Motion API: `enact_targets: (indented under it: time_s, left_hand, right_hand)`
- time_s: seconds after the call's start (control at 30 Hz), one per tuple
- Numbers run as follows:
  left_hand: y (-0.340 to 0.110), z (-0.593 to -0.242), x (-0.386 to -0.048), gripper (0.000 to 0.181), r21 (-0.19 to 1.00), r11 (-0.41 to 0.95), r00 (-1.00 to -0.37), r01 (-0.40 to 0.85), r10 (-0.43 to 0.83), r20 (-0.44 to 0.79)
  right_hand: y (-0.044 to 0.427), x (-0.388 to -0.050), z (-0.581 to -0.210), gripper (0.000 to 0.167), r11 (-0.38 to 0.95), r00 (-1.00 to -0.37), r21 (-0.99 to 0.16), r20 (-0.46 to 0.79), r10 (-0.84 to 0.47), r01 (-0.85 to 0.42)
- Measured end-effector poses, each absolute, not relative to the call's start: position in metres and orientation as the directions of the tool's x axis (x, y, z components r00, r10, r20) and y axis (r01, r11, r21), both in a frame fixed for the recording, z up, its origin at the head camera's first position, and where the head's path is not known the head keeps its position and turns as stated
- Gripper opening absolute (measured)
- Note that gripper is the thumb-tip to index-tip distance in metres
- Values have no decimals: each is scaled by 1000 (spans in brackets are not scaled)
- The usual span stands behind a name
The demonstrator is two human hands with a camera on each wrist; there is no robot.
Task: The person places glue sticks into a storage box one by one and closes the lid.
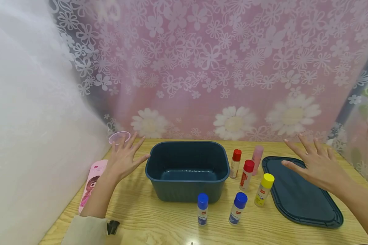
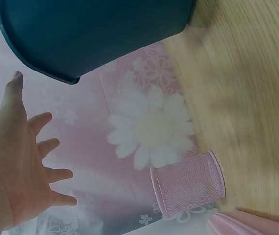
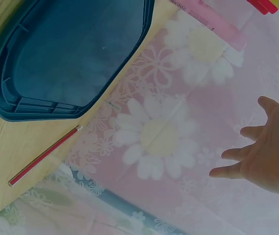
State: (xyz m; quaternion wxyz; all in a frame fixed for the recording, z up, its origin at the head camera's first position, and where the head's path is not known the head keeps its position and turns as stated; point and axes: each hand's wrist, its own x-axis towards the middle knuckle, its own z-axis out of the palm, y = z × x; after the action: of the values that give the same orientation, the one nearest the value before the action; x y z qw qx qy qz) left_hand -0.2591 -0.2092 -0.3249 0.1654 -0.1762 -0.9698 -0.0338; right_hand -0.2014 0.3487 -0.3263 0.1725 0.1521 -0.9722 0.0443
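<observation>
The person's left hand (image 1: 122, 162), fingers spread wide and holding nothing, is left of the dark bin (image 1: 188, 191) at lower centre. The right hand (image 1: 320, 167), equally splayed and free, seems to hover above the dark lid (image 1: 300, 194) at lower right. A yellow-capped bottle (image 1: 263, 191) stands between bin and lid.

Likely a home study corner, screened off with cloth. Flowered curtain (image 1: 202, 68) beyond left hand (image 1: 122, 161) and right hand (image 1: 322, 166); white sheeting (image 1: 33, 102) left of left hand; wood-grain table (image 1: 159, 223) below both. Stationery signs: mesh cup (image 2: 188, 185), cartoon case (image 1: 93, 177) near left hand; pencil (image 3: 44, 156) near right hand.
</observation>
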Motion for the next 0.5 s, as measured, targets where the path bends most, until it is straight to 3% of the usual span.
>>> enact_targets:
  time_s: [0.5]
  left_hand:
    - [-201,-317,-255,73,39,932,-885,359,327,332]
  right_hand:
    - [337,-197,-318,82,957,-893,-10,362,-268,-291]
